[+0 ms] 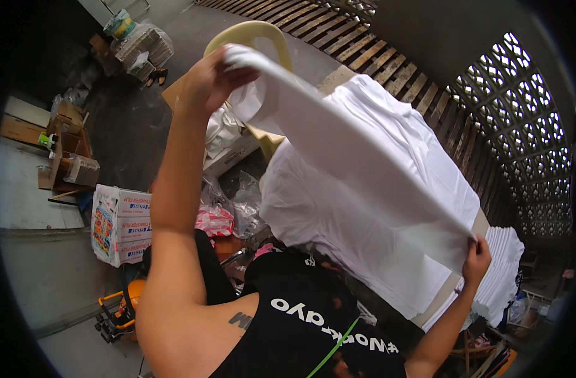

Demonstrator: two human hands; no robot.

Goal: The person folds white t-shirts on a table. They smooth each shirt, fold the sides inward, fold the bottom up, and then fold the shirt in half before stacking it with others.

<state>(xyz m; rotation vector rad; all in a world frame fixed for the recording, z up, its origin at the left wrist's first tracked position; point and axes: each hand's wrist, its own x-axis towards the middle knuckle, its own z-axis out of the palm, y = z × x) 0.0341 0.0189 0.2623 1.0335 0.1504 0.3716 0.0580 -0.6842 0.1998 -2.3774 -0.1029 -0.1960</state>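
Observation:
A white cloth (pixel 344 141), likely a garment, is stretched between both of my hands and slants from upper left to lower right. My left hand (pixel 214 78), raised high, grips its bunched far end. At the other end, my right hand (pixel 477 260) pinches a corner between thumb and fingers. Beneath the cloth, more white fabric (pixel 311 203) lies spread over a table (pixel 434 302), wrinkled along its far side. Part of that fabric is hidden by the piece I hold. Close to my right hand is a stack of folded white garments (pixel 498 269).
A cream plastic chair (pixel 264 30) stands beyond my left hand, beside an open carton (pixel 231 153) of white fabric. Printed boxes (pixel 120 224) are stacked at left, with clear plastic bags (pixel 247 203) nearer the table. Wooden slats (pixel 387 61) and a pierced block wall (pixel 529 127) border the far side.

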